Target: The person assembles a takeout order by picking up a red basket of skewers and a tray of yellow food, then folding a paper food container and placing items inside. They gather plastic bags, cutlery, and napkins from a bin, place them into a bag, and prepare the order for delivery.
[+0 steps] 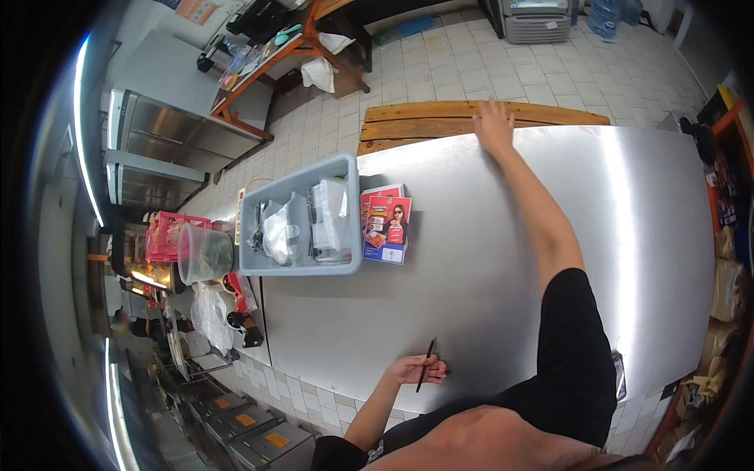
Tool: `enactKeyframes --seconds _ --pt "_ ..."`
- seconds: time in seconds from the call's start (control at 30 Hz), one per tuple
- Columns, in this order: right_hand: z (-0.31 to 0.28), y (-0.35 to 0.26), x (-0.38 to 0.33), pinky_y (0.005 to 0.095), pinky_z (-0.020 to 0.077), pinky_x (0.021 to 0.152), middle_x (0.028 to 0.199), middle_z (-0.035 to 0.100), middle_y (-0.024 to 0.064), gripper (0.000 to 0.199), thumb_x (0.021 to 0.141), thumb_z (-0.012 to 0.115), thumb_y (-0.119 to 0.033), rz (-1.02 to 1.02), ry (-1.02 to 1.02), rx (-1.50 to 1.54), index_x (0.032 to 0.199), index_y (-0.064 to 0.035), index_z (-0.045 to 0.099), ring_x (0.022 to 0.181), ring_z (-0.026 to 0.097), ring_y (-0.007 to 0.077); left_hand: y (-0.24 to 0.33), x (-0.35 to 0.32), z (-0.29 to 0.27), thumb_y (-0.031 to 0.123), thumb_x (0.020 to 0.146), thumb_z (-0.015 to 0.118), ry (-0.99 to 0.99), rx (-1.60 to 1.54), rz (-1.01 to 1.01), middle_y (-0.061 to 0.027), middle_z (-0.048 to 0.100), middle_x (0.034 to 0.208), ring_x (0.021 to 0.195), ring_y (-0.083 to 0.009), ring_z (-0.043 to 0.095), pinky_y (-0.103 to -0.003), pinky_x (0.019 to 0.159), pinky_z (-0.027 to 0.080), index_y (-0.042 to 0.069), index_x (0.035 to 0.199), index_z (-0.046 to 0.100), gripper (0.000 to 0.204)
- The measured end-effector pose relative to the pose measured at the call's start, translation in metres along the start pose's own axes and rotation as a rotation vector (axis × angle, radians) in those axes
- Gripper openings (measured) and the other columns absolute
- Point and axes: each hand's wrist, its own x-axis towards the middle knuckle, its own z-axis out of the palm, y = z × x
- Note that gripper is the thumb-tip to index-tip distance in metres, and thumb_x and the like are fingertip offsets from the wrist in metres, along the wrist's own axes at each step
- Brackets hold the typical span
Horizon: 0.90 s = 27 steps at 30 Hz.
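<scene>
My left hand point(416, 369) is low over the near edge of the steel table point(455, 259), its fingers closed round a slim black pen point(426, 365) that stands nearly upright. My right arm reaches across to the far edge. There my right hand point(495, 128) has its fingers spread, in front of a slatted wooden bench point(416, 118), and nothing shows in it. A stack of red and blue leaflets point(386, 228) lies on the table, left of my right arm. Against the leaflets stands a grey-blue plastic bin point(301, 269) holding clear bags and white and black packaged items.
Left of the bin are a clear round tub point(206, 255), a pink crate point(163, 235) and a plastic bag point(212, 314). A phone-like object point(620, 375) lies at the near right edge. Shelves with packages point(726, 290) line the right side. The bench stands beyond the table.
</scene>
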Motion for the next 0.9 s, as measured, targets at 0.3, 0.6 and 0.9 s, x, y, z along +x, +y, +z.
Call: enactKeyframes --seconds 0.3,0.6,0.9 --pt "-0.021 -0.049 -0.042 0.0343 0.0463 0.092 0.147 0.03 0.0108 0.061 0.092 0.053 -0.033 0.495 -0.65 1.228 0.142 -0.0055 0.029 0.124 0.046 0.0277 0.001 0.0 0.0 0.032 0.094 0.049 -0.021 0.023 -0.03 -0.0081 0.052 0.119 0.116 -0.0249 0.049 -0.042 0.101 0.036 0.014 0.09 0.052 0.018" --pt "-0.084 -0.077 -0.079 0.0271 0.0497 0.077 0.088 0.067 0.0096 0.015 0.082 0.065 -0.008 0.14 -1.228 1.345 0.094 0.0005 0.065 0.083 0.063 0.0144 -0.003 0.004 -0.005 0.029 0.096 0.044 -0.132 0.013 0.011 -0.0089 0.053 0.123 0.116 -0.0228 0.053 -0.04 0.097 0.043 0.014 0.088 0.048 0.018" --pt "-0.137 -0.117 -0.157 0.0247 0.0508 0.057 0.073 0.068 0.0072 0.028 0.086 0.064 -0.027 0.054 -1.529 0.692 0.097 -0.001 0.064 0.061 0.065 0.0157 0.0 0.003 -0.007 0.035 0.094 0.048 -0.029 0.11 -0.037 -0.0069 0.052 0.124 0.114 -0.0212 0.053 -0.042 0.1 0.041 0.017 0.092 0.049 0.018"
